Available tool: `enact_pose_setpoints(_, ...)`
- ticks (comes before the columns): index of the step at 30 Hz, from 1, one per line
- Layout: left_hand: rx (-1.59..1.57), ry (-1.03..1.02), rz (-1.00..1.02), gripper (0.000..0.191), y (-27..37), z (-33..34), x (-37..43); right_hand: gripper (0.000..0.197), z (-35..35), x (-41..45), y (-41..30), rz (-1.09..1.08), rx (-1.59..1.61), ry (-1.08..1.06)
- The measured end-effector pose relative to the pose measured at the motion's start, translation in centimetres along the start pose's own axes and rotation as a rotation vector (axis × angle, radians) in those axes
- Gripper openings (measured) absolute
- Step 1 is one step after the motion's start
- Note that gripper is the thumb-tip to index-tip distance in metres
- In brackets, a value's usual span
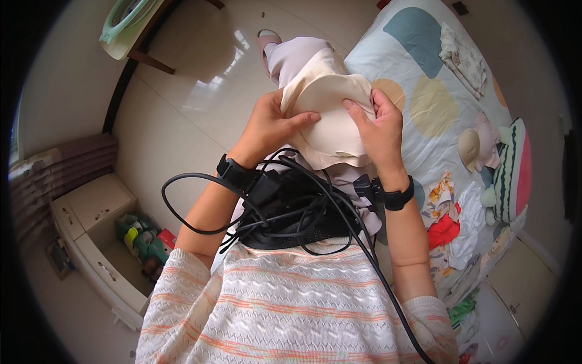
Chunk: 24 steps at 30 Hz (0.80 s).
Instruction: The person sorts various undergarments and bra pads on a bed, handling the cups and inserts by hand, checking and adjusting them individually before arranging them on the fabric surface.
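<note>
A cream fabric piece (334, 107) with soft, wavy edges, perhaps a hat or a bra, is stretched between my two hands above my lap. My left hand (277, 120) grips its left side, thumb lying across the top. On the opposite edge my right hand (379, 120) pinches the cloth, its thumb on the upper face and its fingers behind. The fingers of my left hand are mostly hidden under the fabric. Black straps with small devices circle both wrists.
Black cables (313, 195) loop over a black pouch at my waist. To the right a bed (409, 36) bears a folded cloth (464, 59), a beige and pink garment (475, 143), a striped pillow (516, 170) and rumpled clothes (443, 232). At left stands a cabinet (86, 236) with an open drawer.
</note>
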<state>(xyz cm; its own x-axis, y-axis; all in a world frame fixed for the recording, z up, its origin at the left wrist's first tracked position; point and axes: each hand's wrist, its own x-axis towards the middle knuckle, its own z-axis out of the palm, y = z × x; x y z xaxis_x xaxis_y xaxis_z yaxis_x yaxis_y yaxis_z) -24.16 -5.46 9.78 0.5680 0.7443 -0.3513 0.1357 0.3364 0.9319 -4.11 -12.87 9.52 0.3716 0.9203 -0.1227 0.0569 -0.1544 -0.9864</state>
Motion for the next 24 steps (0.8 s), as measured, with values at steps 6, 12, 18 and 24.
enact_pose_setpoints(6,0.034,0.046,-0.070,0.039,1.3,0.5,-0.2,0.025,0.8,-0.8,-1.1,-0.077,-0.079,0.014)
enact_pose_setpoints(12,-0.007,0.081,0.048,0.038,0.2,0.9,0.4,0.025,1.6,-1.1,-1.7,-0.086,-0.160,-0.070)
enact_pose_setpoints(18,-0.046,0.017,0.020,0.043,1.0,0.7,0.1,0.028,0.9,-0.3,-0.4,-0.045,-0.049,0.089)
enact_pose_setpoints(24,-0.072,-0.032,0.018,0.050,0.0,-0.3,0.0,0.041,-0.7,-0.9,-0.6,0.038,-0.004,-0.173)
